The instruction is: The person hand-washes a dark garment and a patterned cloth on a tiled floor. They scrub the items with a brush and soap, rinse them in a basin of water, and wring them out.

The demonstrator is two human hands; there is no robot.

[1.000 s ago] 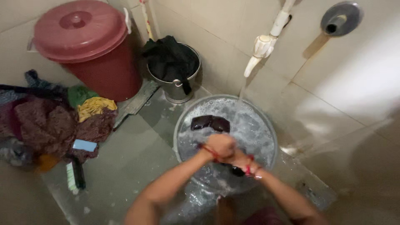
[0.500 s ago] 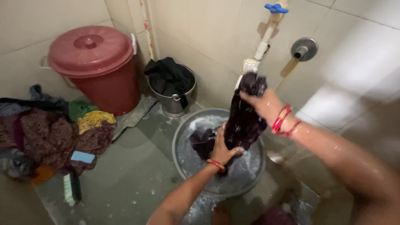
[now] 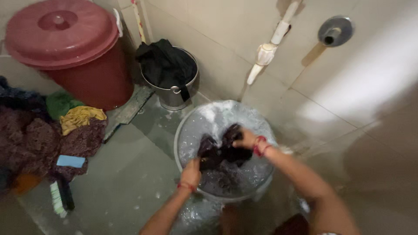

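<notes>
Dark garment [image 3: 222,152] lies bunched in the round metal basin [image 3: 185,130], partly sunk in foamy water at the basin's centre. Left hand [image 3: 191,172] is closed on the cloth at its 7 o'clock edge; right hand [image 3: 246,139] is closed on it at 2 o'clock, red bangles at the wrist. Judgement: a sound rinse calls for both grips kept firm, the cloth worked under the surface, folds opened so suds clear, and motion held inside the rim to limit splashing on the wet floor. White tap [image 3: 261,58] stands on the tiled wall at the basin's 1 o'clock. Steel bucket [image 3: 172,93] with black cloth sits at 11 o'clock, red lidded bin [image 3: 65,48] beyond it. Heap of clothes [image 3: 52,135] and scrub brush [image 3: 58,198] lie at 9 o'clock, well apart.
</notes>
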